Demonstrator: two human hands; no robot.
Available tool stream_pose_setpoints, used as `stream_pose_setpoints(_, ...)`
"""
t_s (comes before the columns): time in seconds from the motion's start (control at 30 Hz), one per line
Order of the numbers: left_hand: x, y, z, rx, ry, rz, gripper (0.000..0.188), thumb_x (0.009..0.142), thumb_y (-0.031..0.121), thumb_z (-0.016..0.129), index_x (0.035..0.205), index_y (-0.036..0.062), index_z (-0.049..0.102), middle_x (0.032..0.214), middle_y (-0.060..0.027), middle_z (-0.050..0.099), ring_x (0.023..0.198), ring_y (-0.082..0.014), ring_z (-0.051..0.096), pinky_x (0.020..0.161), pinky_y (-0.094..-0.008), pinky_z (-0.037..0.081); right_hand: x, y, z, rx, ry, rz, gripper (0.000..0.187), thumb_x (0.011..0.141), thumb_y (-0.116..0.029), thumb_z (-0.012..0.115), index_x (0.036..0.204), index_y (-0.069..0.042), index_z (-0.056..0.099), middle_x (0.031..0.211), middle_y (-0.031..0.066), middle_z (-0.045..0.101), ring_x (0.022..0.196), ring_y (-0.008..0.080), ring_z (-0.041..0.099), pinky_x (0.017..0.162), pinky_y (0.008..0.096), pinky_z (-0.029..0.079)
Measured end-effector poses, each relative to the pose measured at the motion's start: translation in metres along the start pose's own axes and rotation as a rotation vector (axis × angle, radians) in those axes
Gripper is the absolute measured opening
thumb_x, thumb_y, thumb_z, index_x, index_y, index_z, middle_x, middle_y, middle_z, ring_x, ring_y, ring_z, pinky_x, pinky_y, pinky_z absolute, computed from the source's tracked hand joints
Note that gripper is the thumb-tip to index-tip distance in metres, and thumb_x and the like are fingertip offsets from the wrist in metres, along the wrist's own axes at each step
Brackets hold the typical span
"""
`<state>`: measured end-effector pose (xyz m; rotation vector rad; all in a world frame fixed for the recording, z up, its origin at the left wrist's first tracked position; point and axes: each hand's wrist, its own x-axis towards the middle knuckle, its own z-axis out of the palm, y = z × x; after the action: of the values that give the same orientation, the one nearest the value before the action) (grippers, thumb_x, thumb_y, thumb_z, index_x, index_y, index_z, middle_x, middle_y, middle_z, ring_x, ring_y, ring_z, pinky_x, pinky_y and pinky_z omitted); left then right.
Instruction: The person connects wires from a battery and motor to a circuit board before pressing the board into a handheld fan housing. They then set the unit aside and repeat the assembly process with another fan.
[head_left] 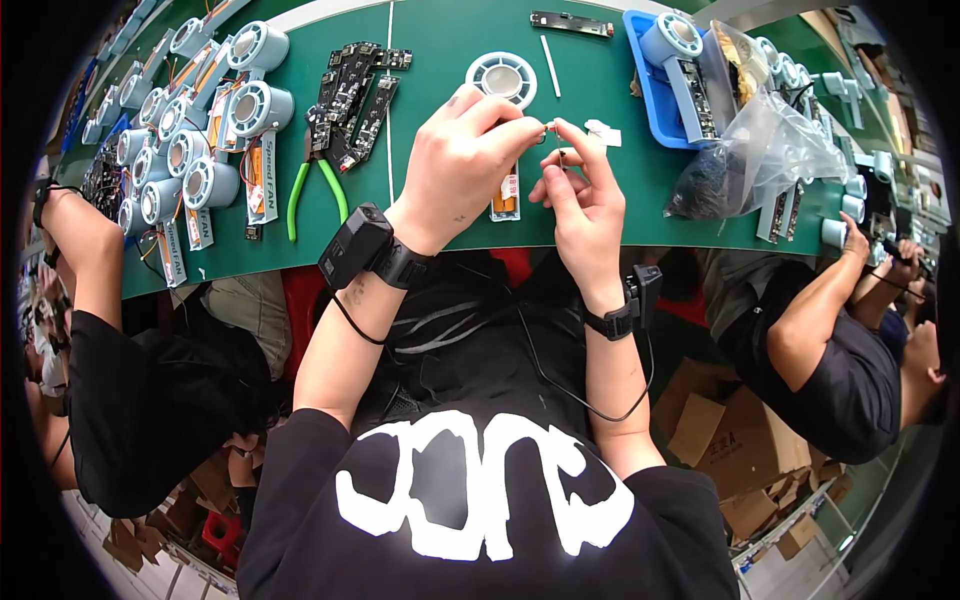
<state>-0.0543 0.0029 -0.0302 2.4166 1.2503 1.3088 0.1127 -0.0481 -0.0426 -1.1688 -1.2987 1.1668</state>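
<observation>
A light blue handheld fan lies on the green table in front of me, its round head beyond my hands. Its handle, with an orange battery inside, shows between my wrists. My left hand is over the handle, thumb and index fingertip pinched on a tiny red wire end. Close to the right of it, my right hand has its index fingertip at the same spot and its other fingers curled in. A thin dark piece shows between its index finger and thumb; its kind is too small to tell.
Green-handled pliers and a pile of circuit boards lie to the left, beside several fans. A white stick lies beyond. Rightward are a blue tray and a clear plastic bag. Co-workers sit on both sides.
</observation>
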Motion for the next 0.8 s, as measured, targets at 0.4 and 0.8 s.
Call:
stream_pose_setpoints(0.4, 0.000, -0.002, -0.002, -0.015, -0.035, -0.002, 0.012, 0.077, 0.004, 0.078, 0.088, 0.0050, 0.074, 0.083, -0.0040, 0.067, 0.079, -0.0237, 0.062, 0.069, -0.0336, 0.053, -0.002, 0.001, 0.004, -0.067, 0.001, 0.003, 0.042, 0.100, -0.001, 0.059, 0.141, -0.008, 0.059, 0.097, 0.0024, 0.061, 0.068, 0.0053, 0.058, 0.059, 0.0188, 0.046)
stream_pose_setpoints(0.8, 0.002, -0.004, -0.009, -0.167, -0.047, -0.026, 0.014, 0.077, 0.006, 0.081, 0.089, 0.0038, 0.075, 0.083, -0.0055, 0.070, 0.077, -0.0219, 0.066, 0.067, -0.0314, 0.055, 0.007, -0.005, -0.021, -0.042, -0.193, 0.059, 0.045, 0.097, 0.002, 0.056, 0.141, -0.008, 0.060, 0.089, -0.0002, 0.058, 0.062, 0.0040, 0.049, 0.055, 0.0190, 0.039)
